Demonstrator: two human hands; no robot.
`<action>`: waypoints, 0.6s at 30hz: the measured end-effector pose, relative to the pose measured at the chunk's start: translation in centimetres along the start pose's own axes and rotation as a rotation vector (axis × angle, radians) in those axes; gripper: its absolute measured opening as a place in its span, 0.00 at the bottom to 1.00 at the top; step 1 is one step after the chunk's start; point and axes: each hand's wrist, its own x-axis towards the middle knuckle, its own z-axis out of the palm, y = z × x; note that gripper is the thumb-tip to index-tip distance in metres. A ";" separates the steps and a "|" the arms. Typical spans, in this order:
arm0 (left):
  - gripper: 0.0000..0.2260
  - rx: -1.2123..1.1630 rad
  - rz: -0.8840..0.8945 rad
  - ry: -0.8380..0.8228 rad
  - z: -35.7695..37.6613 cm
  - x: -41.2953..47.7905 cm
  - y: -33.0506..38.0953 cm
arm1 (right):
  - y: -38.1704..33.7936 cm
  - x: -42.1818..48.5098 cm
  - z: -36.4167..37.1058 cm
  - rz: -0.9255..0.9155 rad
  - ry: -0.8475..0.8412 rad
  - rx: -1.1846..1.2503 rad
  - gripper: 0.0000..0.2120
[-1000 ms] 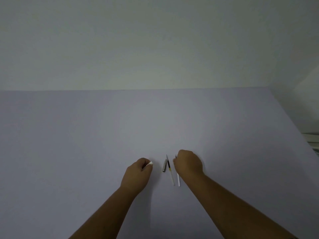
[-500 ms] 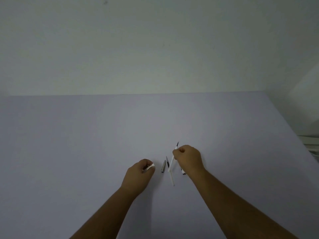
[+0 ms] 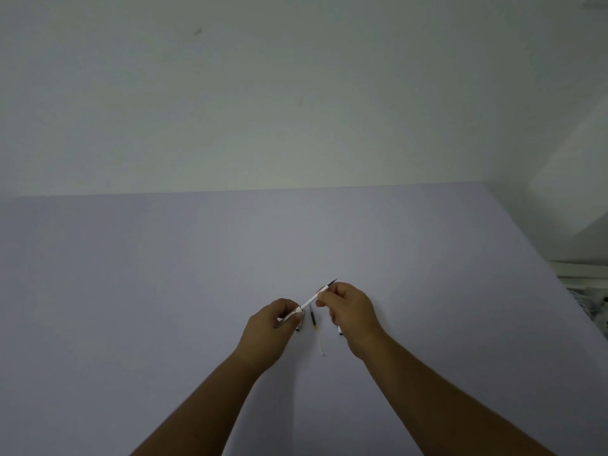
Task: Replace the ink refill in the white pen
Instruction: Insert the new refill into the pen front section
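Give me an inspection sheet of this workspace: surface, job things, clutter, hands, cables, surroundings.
Surface: pale table, plain and bare apart from the pen parts.
Job things: refill held in the air, its lower end at the white barrel; spare refill flat on the table between the hands; small dark part by the right wrist, too small to identify.
Clutter: nothing seen.
Hands: left hand closed on the barrel; right hand pinching the refill.
Cables: nothing seen.
Surroundings: blank wall; unclear white items beyond the right edge.

Pale table; spare refill lying on it, apparently flat.
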 end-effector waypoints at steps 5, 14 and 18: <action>0.06 0.049 0.025 0.002 -0.2 0.2 0.2 | 0.3 -0.1 -0.1 0.021 -0.006 0.113 0.06; 0.04 0.103 0.011 0.038 -0.8 0.3 -0.8 | 0.1 0.8 0.7 -0.022 -0.112 0.058 0.05; 0.05 0.005 -0.063 0.075 -1.8 -0.3 -2.0 | 1.0 2.4 0.6 -0.113 -0.088 -0.187 0.04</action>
